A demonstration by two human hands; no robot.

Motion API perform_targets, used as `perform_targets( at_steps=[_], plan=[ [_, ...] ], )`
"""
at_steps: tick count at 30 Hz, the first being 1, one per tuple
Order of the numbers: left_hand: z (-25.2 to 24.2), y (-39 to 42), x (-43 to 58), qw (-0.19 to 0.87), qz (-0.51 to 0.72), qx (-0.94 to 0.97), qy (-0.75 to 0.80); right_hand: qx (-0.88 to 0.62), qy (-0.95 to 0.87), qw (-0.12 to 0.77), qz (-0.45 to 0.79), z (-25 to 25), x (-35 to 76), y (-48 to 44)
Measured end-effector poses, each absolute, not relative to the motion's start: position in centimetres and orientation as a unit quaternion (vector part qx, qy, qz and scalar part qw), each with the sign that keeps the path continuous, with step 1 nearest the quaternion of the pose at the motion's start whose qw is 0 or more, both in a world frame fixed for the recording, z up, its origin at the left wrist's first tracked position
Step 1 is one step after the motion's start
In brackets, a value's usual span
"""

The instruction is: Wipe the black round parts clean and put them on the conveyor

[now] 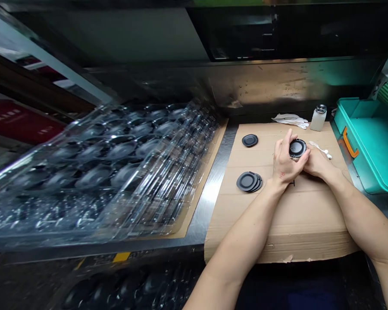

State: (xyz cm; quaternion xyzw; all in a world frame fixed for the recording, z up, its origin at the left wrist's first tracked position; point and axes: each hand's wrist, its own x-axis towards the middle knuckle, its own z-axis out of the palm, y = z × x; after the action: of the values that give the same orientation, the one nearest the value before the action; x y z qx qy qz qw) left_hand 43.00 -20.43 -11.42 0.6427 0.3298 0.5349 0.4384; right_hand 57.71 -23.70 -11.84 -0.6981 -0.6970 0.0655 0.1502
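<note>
A round black plastic disc [298,148] with a raised ring is gripped at its edge between the thumb and fingers of my left hand [283,164]. My right hand [317,161] is curled close against the disc's right side; its fingertips are hidden behind my left thumb, so what they hold does not show. Both hands are above a cardboard sheet [310,211]. To their left lie a single black disc [250,140] and, nearer me, a small overlapping pile of black discs [248,181].
Stacked clear plastic trays [155,185] with black discs in their pockets fill the left side, blurred. Behind my hands are a white glove [291,120] and a white bottle [318,118]. A teal bin [352,133] with an orange latch stands at the right.
</note>
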Motion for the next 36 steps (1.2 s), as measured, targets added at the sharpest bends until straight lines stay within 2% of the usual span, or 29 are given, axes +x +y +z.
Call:
perform_targets(
  at_steps=[3,6,9,16,20,24,27,30,36],
  plan=[
    [-12.4,-18.8,42.4,0.298,0.397,0.752,0.433,-0.685,-0.712,0.144,0.049,-11.7,57.7,-23.8],
    [-13.1,-17.7,41.8,0.168,0.254,0.783,0.542,-0.683,-0.716,0.14,0.041,-11.6,57.8,-23.8],
    [-13.1,-17.6,41.3,0.102,0.206,0.792,0.565,-0.686,-0.714,0.132,0.047,-11.7,57.8,-23.7],
    [-12.4,-19.5,39.7,0.19,0.126,0.846,0.482,-0.679,-0.721,0.131,0.041,-12.2,58.1,-23.4],
    [-11.6,-21.8,39.0,0.156,0.131,0.863,0.463,-0.674,-0.725,0.133,0.04,-12.4,58.3,-23.3],
    [-9.9,-24.4,34.5,0.139,0.191,0.87,0.433,-0.674,-0.722,0.144,0.06,-12.5,58.1,-23.3],
    [-9.3,-25.0,29.4,0.112,0.216,0.827,0.507,-0.669,-0.723,0.153,0.074,-12.6,58.0,-23.2],
    [-9.9,-24.0,25.9,0.111,0.163,0.803,0.562,-0.674,-0.719,0.151,0.082,-12.6,57.9,-23.2],
    [-11.0,-21.8,26.3,0.182,0.068,0.844,0.499,-0.671,-0.722,0.142,0.087,-12.6,57.8,-23.2]
  ],
)
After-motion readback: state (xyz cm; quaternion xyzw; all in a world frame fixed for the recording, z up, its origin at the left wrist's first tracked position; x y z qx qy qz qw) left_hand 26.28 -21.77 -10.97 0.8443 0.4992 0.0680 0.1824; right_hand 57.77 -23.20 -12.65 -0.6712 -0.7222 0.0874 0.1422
